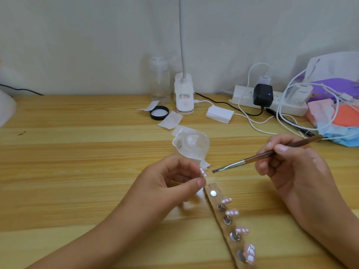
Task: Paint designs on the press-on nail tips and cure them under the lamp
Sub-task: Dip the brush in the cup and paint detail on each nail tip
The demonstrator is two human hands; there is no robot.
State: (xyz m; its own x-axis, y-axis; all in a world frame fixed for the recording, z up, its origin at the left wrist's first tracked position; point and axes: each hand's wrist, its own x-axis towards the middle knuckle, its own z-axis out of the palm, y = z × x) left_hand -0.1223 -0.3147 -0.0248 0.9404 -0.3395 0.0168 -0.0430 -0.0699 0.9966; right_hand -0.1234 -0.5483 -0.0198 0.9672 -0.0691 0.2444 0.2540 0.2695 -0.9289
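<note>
Just above centre, I see a clear round jar [196, 142] close above my left hand [174, 183], which pinches a pink white-dotted nail tip [203, 172]. My right hand [291, 162] grips a brown-handled flat brush [252, 159], bristles just right of the tip, not touching.

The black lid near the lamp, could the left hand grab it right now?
Probably not yet: the left hand pinches a nail tip. The path to the black lid looks open, though.

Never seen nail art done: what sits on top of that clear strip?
Four pink nail tips with white dabs stand on the clear strip, each by a metal stud; the far-end stud is bare. The strip's near end runs out of frame.
</note>
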